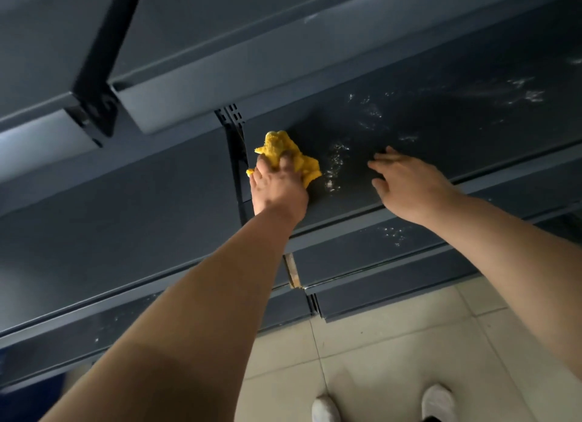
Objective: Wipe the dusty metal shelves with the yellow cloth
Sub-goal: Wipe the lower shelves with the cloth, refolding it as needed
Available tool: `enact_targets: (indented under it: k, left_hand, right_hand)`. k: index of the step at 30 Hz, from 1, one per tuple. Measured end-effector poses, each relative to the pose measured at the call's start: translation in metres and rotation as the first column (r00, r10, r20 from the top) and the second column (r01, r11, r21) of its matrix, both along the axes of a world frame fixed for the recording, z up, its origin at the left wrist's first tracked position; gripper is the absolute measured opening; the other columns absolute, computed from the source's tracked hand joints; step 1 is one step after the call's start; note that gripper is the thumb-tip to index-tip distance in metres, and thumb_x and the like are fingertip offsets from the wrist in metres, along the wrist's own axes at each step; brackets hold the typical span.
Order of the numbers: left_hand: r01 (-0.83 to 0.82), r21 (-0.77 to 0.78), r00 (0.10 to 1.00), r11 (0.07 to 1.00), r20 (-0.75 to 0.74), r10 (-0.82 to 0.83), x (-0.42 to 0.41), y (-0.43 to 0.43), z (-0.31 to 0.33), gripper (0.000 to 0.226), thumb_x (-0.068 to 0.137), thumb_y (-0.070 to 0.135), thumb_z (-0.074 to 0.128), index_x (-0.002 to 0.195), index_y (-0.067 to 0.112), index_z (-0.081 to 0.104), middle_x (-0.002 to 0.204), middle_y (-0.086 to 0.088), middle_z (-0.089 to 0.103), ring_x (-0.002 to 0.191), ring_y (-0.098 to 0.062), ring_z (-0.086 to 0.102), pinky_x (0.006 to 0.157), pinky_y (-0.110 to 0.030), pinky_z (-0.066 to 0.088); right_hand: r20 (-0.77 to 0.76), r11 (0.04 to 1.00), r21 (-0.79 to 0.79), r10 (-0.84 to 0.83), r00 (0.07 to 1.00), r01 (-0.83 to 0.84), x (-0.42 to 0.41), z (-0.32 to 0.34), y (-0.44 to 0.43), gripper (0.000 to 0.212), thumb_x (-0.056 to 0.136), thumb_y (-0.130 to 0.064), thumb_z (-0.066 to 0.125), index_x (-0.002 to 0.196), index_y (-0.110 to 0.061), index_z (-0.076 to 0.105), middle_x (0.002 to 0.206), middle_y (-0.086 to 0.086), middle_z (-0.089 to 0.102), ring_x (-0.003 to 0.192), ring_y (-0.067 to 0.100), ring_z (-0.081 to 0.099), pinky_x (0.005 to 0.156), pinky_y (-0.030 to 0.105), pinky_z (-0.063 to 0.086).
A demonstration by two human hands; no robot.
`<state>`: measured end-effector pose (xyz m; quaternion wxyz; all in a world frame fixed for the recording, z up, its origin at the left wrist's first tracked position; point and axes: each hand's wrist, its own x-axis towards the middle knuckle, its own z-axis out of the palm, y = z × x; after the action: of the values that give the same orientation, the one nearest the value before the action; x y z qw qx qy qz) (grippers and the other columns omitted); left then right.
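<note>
Bare forearm (pixel 189 311), left hand (pixel 277 187) atop crumpled nubby yellow cloth (pixel 285 146), dust-flecked shelf (pixel 441 131)

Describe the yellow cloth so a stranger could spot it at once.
Find the dark metal shelf speckled with white dust. At its left end, beside the slotted upright, the left hand grips a crumpled cloth. It alone is bright yellow.

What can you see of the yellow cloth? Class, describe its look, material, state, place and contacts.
The yellow cloth is bright yellow and looks like fluffy towelling. It is bunched into a crumpled wad, not spread flat, on the dark metal shelf, beside the slotted upright. The left hand grips it from above, fingers covering its near part. White dust specks lie just to its right.
</note>
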<state>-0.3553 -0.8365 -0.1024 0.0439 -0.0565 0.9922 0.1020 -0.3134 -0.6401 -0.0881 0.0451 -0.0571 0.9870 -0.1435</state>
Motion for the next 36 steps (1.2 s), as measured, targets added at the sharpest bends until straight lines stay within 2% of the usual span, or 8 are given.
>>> enact_targets:
  k: [4,9,14,19,23,30,33,36]
  left_hand:
    - [-0.061,-0.018,0.998,0.998,-0.008,0.061,-0.02,0.002,-0.003,0.05,0.1,0.027,0.036,0.148,0.023,0.025,0.157,-0.02,0.008,0.144,-0.038,0.013,0.12,-0.046,0.008]
    - [-0.092,-0.015,0.995,0.996,-0.03,0.092,-0.048,-0.003,-0.006,0.057,0.098,0.028,0.041,0.152,0.023,0.021,0.16,-0.019,0.0,0.148,-0.035,0.0,0.121,-0.044,0.0]
    - [-0.148,-0.019,0.989,0.989,-0.026,0.148,-0.073,-0.004,-0.005,0.054,0.096,0.035,0.046,0.145,0.019,0.031,0.153,-0.02,0.015,0.138,-0.041,0.025,0.118,-0.048,0.017]
    - [-0.257,0.016,0.966,0.966,0.0,0.257,-0.097,0.014,-0.004,0.057,0.095,0.047,0.046,0.146,0.024,0.031,0.148,-0.015,0.021,0.134,-0.039,0.029,0.113,-0.048,0.026]
    - [-0.186,0.016,0.982,0.982,-0.019,0.186,-0.106,0.041,-0.004,0.053,0.097,0.04,0.045,0.146,0.023,0.031,0.149,-0.014,0.02,0.134,-0.039,0.029,0.111,-0.047,0.029]
    - [-0.007,0.021,1.0,1.0,0.0,0.007,-0.125,0.112,-0.001,0.056,0.098,0.032,0.045,0.15,0.029,0.024,0.153,-0.013,0.015,0.135,-0.039,0.03,0.109,-0.045,0.031]
    - [0.092,0.023,0.996,0.996,0.017,-0.092,-0.129,0.147,0.002,0.057,0.099,0.032,0.043,0.152,0.031,0.02,0.154,-0.012,0.014,0.135,-0.038,0.031,0.11,-0.043,0.032]
    - [0.189,0.031,0.981,0.981,0.03,-0.19,-0.127,0.172,0.004,0.054,0.101,0.032,0.039,0.152,0.033,0.02,0.155,-0.01,0.013,0.135,-0.036,0.033,0.11,-0.043,0.033]
  right_hand:
    - [-0.068,1.0,0.028,0.01,0.998,-0.008,-0.011,0.002,0.003,0.04,0.1,-0.028,0.042,0.136,-0.015,0.052,0.136,0.004,0.05,0.118,0.027,0.055,0.089,0.038,0.048]
    - [-0.106,0.988,0.137,0.087,0.991,-0.072,-0.022,0.004,0.009,0.032,0.099,-0.026,0.041,0.123,-0.02,0.061,0.125,0.0,0.056,0.102,0.025,0.062,0.074,0.032,0.049]
    - [-0.144,0.994,0.025,0.113,0.983,-0.11,-0.026,0.007,0.032,0.036,0.1,-0.022,0.038,0.129,-0.03,0.059,0.131,-0.007,0.058,0.112,0.019,0.059,0.079,0.03,0.048]
    - [-0.228,0.998,0.068,0.023,0.973,-0.008,-0.029,-0.004,0.073,0.039,0.096,-0.013,0.044,0.129,-0.023,0.06,0.135,-0.001,0.058,0.116,0.025,0.059,0.088,0.037,0.048]
    - [-0.265,0.994,0.106,0.012,0.964,0.017,-0.034,-0.01,0.086,0.036,0.093,-0.011,0.047,0.124,-0.019,0.064,0.126,0.005,0.064,0.107,0.03,0.063,0.089,0.043,0.046]
    - [-0.219,0.998,-0.037,0.047,0.975,-0.056,-0.047,-0.004,0.098,0.039,0.099,-0.017,0.039,0.13,-0.028,0.058,0.135,-0.008,0.057,0.114,0.016,0.06,0.086,0.03,0.049]
    - [-0.186,0.996,-0.061,0.056,0.981,-0.068,-0.048,-0.007,0.098,0.038,0.098,-0.018,0.039,0.129,-0.027,0.059,0.133,-0.004,0.059,0.111,0.02,0.062,0.085,0.034,0.052]
    - [-0.16,0.997,-0.064,0.027,0.987,-0.038,-0.05,-0.008,0.099,0.031,0.096,-0.017,0.041,0.116,-0.023,0.064,0.118,0.0,0.066,0.1,0.028,0.065,0.079,0.038,0.054]
